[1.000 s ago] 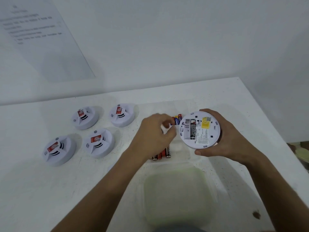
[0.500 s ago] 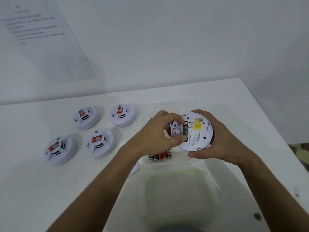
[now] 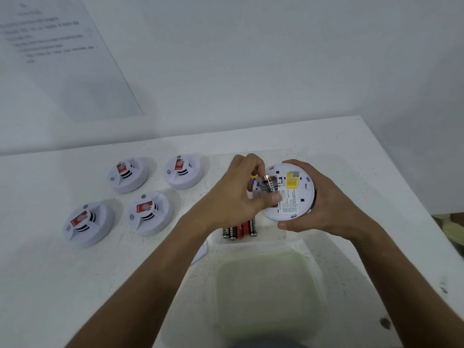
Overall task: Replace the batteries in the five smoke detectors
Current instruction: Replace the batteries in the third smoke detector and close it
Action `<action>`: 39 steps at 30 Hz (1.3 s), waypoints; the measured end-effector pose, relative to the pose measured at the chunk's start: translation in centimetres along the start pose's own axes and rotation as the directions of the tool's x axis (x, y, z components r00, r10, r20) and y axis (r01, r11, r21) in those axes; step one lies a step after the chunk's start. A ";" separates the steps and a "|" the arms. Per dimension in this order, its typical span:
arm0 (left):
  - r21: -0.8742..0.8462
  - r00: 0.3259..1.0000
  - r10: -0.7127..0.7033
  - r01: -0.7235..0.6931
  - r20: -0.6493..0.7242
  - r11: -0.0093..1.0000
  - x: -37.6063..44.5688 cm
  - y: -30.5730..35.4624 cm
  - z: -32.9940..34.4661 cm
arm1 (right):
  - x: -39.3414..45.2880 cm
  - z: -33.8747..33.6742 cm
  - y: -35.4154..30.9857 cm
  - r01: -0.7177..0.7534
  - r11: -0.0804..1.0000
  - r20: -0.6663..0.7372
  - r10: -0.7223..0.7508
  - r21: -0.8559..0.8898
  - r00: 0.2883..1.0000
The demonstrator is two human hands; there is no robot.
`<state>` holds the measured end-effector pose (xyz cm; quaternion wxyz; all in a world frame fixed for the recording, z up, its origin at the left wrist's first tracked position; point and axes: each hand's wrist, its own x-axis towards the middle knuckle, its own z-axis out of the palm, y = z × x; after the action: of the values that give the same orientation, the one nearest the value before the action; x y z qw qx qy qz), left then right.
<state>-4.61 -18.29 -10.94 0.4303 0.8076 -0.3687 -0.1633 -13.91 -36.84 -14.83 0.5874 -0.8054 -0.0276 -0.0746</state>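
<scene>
A person's right hand (image 3: 324,204) cradles a round white plastic smoke detector (image 3: 291,194) turned back side up above a white table (image 3: 351,156), fingers curled around its far rim and thumb hooked under its near edge. The left hand (image 3: 238,197) pinches a black cylindrical battery (image 3: 270,187) between thumb and fingertips at the detector's open battery bay, the battery standing tilted against the housing; whether it is seated in the bay cannot be told. A yellow label (image 3: 292,180) lies on the detector's back, just right of the battery.

Directly below the left hand, a row of black-and-red batteries (image 3: 239,228) lies side by side in a shallow clear plastic tray (image 3: 271,238), partly hidden by the wrist. Nearer the person than both hands sits a translucent plastic container with a pale green tint (image 3: 266,290).

Well to the left of the left hand, four more white round smoke detectors rest face up on the table in two rows, each bearing a red sticker: the far left one (image 3: 128,175), the far right one (image 3: 184,171), the near left one (image 3: 88,224) and the near right one (image 3: 149,213). A printed sheet of paper (image 3: 62,54) hangs on the white wall beyond them, its text blurred.
</scene>
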 end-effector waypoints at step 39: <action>0.445 0.932 -0.230 0.338 -0.278 0.829 4.3 -6.5 -3.6 | -1.8 -1.6 0.9 -0.071 0.994 -0.084 0.064 -0.078 0.994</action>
<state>3.41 -17.06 -13.93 0.2212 0.9481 -0.2247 -0.0406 -15.70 -38.58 -15.47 0.5572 -0.8252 0.0265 -0.0883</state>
